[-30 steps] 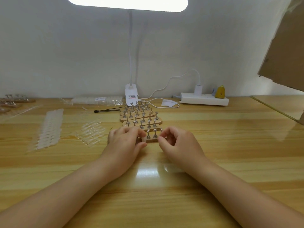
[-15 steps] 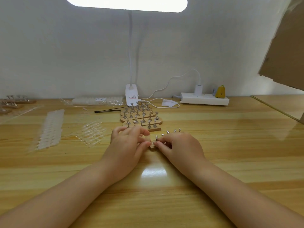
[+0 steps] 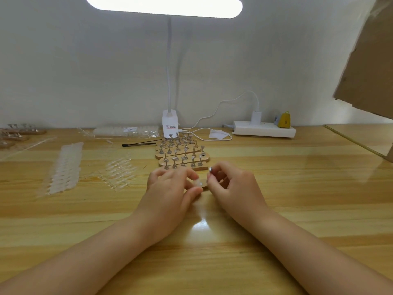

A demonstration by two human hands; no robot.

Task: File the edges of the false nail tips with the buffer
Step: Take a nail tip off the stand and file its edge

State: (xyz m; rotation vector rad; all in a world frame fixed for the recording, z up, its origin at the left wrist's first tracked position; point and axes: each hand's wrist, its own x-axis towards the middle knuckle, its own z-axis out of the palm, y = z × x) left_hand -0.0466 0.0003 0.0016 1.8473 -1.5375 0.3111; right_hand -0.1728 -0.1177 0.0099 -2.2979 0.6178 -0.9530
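My left hand [image 3: 170, 192] and my right hand [image 3: 231, 186] meet over the nearest wooden nail stand [image 3: 204, 185], which they mostly hide. My left fingers pinch a clear false nail tip [image 3: 197, 183]. A small metal peg [image 3: 210, 168] sticks up from my right fingertips, which pinch it. Behind the hands several more wooden stands [image 3: 184, 155] carry rows of metal pegs. Loose clear nail tips [image 3: 120, 172] lie to the left. No buffer is visible.
A strip of white nail tips [image 3: 64, 167] lies at the left. A black-tipped tool [image 3: 138, 143], a lamp base [image 3: 170, 124], a packet of tips [image 3: 126, 131] and a white power strip [image 3: 263, 129] line the back. Cardboard [image 3: 370, 60] hangs at the upper right.
The hands closed together over the nearest stand, hiding its pegs. My right hand now holds one metal peg up, and a nail tip shows between my left fingers.
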